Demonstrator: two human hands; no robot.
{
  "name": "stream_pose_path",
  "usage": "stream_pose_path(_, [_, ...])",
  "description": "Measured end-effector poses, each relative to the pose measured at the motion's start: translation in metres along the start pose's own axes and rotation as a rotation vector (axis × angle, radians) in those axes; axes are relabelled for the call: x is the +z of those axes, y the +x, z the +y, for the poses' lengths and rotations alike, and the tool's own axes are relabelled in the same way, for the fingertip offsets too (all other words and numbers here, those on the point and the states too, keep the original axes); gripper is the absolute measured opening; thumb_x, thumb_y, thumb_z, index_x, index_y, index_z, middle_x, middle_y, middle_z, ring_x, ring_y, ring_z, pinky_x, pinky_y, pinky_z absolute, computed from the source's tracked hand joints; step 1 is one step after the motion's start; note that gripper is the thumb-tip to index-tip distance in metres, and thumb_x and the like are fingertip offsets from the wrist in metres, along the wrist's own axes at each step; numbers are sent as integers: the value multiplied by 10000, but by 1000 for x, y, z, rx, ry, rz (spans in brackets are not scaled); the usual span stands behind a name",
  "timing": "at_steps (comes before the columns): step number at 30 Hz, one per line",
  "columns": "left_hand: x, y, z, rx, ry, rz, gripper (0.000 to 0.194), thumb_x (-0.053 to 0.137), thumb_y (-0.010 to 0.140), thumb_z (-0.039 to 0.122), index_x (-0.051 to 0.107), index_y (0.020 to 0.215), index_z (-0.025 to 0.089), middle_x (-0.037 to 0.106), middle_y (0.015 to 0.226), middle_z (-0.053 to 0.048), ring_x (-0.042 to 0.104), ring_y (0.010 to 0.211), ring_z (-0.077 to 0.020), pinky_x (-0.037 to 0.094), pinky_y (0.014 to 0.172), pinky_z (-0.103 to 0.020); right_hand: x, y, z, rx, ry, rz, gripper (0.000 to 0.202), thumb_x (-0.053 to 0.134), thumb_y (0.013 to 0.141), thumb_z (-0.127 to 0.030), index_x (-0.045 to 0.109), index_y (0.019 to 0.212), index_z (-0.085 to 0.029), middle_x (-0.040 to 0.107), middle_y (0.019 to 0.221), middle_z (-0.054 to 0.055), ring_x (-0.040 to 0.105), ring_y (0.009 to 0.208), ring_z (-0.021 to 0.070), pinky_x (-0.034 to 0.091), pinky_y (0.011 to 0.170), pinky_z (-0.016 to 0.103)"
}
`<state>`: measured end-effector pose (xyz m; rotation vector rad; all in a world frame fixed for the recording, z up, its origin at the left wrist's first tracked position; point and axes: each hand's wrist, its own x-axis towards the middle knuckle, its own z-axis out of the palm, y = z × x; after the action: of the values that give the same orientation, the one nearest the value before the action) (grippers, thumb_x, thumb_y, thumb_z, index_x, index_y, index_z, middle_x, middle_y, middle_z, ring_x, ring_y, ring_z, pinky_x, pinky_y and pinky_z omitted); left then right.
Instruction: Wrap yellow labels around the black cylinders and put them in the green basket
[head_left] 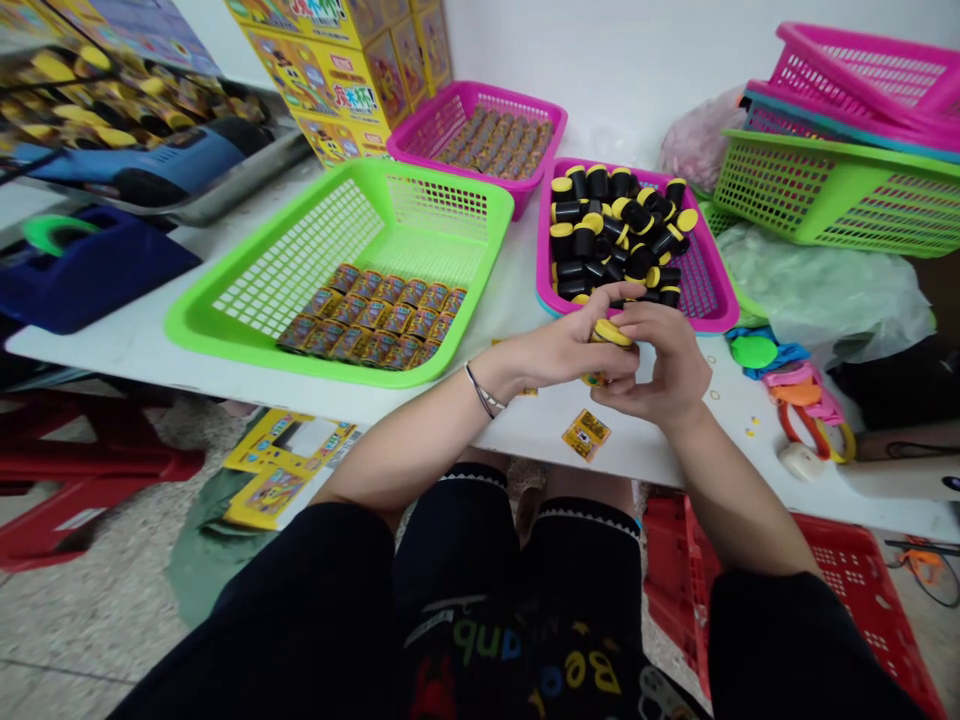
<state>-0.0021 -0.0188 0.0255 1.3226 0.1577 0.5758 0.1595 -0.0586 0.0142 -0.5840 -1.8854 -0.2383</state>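
A small cylinder (609, 340) with a yellow cap sits between both hands just above the near edge of the white surface (525, 420) — only its cap and a sliver of printed yellow wrap below show, the rest hidden by fingers. The left hand (566, 350) curls closed around it from nine o'clock; the right hand (664, 365) closes on it from three o'clock, fingers bent over the top. At twelve o'clock, just beyond the hands, a pink basket (712, 310) holds a heap of black cylinders with yellow caps. At ten o'clock a green basket (247, 330) carries neat rows of wrapped cylinders (375, 315). A loose yellow sticker (586, 435) lies on the surface at six o'clock — near the hands, not touching.
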Motion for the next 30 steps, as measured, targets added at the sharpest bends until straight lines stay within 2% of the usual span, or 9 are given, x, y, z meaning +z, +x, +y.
stream_pose_path(3, [-2,0,-2,35,112,8,761,661,779,209,214,1394,247,544,688,115,526,528,-65,412,552,-226,-1,-2,4,-91,-68,-4,677,789,730,-289,543,1361,-304,708,1040,39,703,971,254,629,907,499])
stream_pose_path(8, [-5,0,-4,218,505,213,774,738,730,180,275,1345,264,562,897,39,510,544,-49,401,504,-217,-7,-14,20,-71,-142,-100,554,815,762,-459,597,1265,-375,695,1086,16,684,1022,262,542,1070,615])
stream_pose_path(14, [-3,-5,2,108,261,-64,749,722,848,312,182,1366,301,423,596,146,440,430,-66,348,434,-185,-6,-23,22,-38,45,-128,580,829,736,-505,602,1260,-408,727,1073,-5,700,1038,247,595,1026,564])
stream_pose_path(17, [-3,-7,6,81,227,-137,767,751,842,369,202,1374,296,521,619,135,547,477,-83,424,467,-189,-6,-30,22,94,29,-275,437,815,730,-545,662,1112,-398,736,961,-6,704,964,250,596,1021,575])
stream_pose_path(20, [-6,-7,7,120,341,-90,794,856,724,411,367,1341,301,641,742,80,644,568,-104,500,523,-208,-8,-36,21,154,-54,-400,282,767,766,-567,677,985,-415,721,892,-30,696,892,231,571,1050,595])
stream_pose_path(22, [-7,-5,7,171,405,-33,759,887,681,410,446,1289,306,671,855,45,677,656,-111,532,574,-216,-10,-35,22,110,-144,-366,226,758,789,-530,664,973,-439,709,890,-51,694,866,213,552,1078,591])
stream_pose_path(25, [-6,1,7,280,425,78,720,878,701,398,439,1263,297,648,984,3,689,845,-127,560,701,-233,-10,-26,25,-74,-275,-132,348,802,763,-474,631,1064,-438,685,912,-53,677,791,189,576,1032,586])
stream_pose_path(28, [-1,4,8,381,501,300,608,860,731,380,473,1180,243,616,956,1,647,869,-116,543,757,-229,-11,-16,32,-190,-333,68,510,836,724,-434,603,1177,-418,647,940,-28,640,787,184,598,972,564])
stream_pose_path(30, [8,-2,13,426,652,430,420,809,798,370,550,1082,200,647,943,-15,639,840,-111,537,769,-233,-13,-12,38,-179,-365,86,525,798,733,-535,608,1208,-414,622,978,4,626,877,219,570,1003,573])
